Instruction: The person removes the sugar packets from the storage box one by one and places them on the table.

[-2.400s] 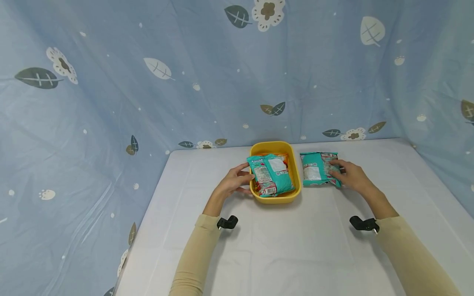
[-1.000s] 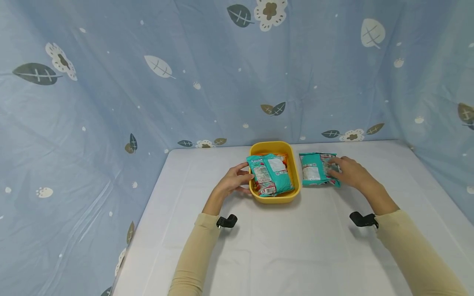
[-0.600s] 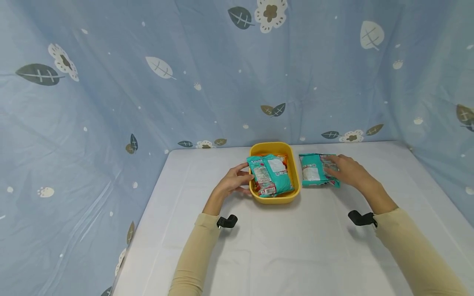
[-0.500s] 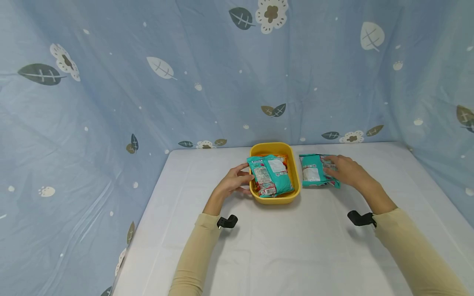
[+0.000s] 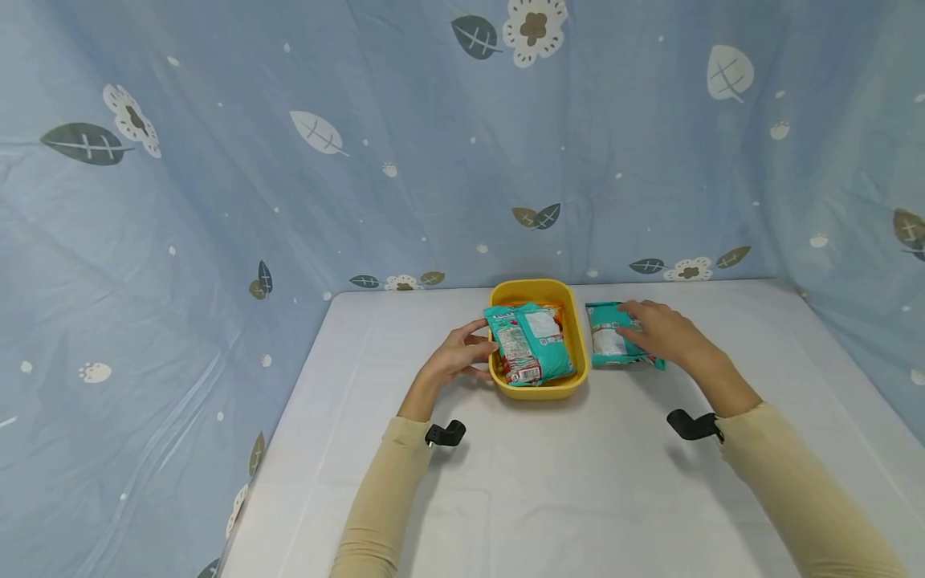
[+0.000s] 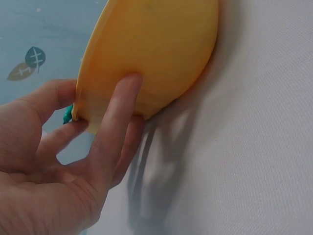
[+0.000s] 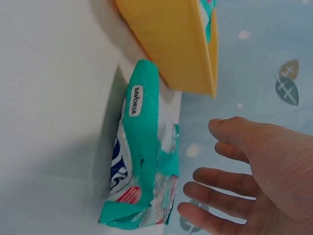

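1. Across the near part of the white tablecloth (image 5: 564, 498), two beige sleeves (image 5: 383, 498) are reaching in from the near edge, each wearing a black wrist camera (image 5: 446, 433) at its cuff.
2. At the left side of the yellow basket (image 5: 538, 393), the left hand (image 5: 457, 353) is lightly holding the wall: fingers are resting against its outside while the thumb is lying at the rim. Hand and basket are staying put, so this side seems to be serving as a steadying hold.
3. To the right, the right hand (image 5: 668, 331) is hovering over the loose teal packet (image 5: 609, 341), fingers apart and loosely bent, holding nothing; the right wrist view is showing a gap between fingertips and wrapper. It is shifting left, from the packet's right end towards its middle, while the packet itself is not visibly moving.
4. Just right of the basket, that packet is lying on the cloth, its right end partly hidden by the hand. The shift appears to be a change of position rather than a lift, leaving the packet unheld outside the basket.
5. Inside the basket, another teal packet (image 5: 538, 345) is lying on top, tilted against the left rim, with an orange wrapper (image 5: 556, 309) peeking out at its far side.
6. Beyond the far table edge, a blue patterned curtain (image 5: 433, 160) is hanging.
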`<control>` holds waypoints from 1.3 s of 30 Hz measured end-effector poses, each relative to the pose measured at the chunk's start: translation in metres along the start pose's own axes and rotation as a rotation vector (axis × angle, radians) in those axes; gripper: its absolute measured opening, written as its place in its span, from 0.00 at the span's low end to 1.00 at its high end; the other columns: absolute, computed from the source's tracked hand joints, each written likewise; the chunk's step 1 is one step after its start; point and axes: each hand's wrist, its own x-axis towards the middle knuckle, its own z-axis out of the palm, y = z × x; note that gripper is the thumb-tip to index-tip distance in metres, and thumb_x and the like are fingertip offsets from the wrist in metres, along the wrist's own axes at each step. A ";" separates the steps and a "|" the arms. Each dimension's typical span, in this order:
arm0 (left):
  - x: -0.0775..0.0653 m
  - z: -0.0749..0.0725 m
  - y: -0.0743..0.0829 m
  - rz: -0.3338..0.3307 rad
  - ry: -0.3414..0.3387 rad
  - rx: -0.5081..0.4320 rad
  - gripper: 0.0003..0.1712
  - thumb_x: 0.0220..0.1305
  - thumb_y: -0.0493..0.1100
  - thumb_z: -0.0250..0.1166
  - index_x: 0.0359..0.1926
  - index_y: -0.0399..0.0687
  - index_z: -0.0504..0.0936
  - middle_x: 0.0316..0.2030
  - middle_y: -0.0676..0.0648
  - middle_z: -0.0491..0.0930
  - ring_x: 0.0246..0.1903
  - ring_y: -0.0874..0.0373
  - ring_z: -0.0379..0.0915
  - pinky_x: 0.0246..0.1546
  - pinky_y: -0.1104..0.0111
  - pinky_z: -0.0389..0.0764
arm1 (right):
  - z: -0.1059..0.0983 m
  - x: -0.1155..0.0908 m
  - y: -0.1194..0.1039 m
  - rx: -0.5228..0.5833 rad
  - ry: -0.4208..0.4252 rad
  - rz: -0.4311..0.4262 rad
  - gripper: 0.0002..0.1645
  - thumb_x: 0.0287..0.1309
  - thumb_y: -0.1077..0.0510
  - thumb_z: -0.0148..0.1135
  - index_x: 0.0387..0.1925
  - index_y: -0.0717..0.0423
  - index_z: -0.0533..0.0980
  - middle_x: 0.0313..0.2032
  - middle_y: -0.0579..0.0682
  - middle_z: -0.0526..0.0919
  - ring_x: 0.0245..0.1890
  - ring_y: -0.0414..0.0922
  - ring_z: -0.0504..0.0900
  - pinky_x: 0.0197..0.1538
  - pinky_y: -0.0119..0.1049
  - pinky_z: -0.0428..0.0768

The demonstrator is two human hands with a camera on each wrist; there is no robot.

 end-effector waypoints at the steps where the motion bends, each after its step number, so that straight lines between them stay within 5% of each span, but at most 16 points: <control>1: 0.000 0.000 0.000 0.001 -0.001 -0.001 0.39 0.66 0.40 0.65 0.74 0.61 0.60 0.63 0.36 0.69 0.47 0.48 0.81 0.42 0.49 0.89 | 0.000 0.001 -0.001 -0.003 -0.002 0.001 0.31 0.67 0.49 0.59 0.65 0.63 0.68 0.55 0.68 0.78 0.54 0.63 0.78 0.53 0.65 0.81; 39: 0.002 0.000 -0.002 0.002 0.008 -0.001 0.38 0.66 0.42 0.65 0.73 0.62 0.61 0.62 0.36 0.70 0.49 0.46 0.80 0.37 0.54 0.91 | -0.001 0.023 -0.057 0.013 -0.065 -0.010 0.31 0.66 0.48 0.61 0.66 0.57 0.69 0.60 0.65 0.75 0.59 0.62 0.75 0.59 0.65 0.78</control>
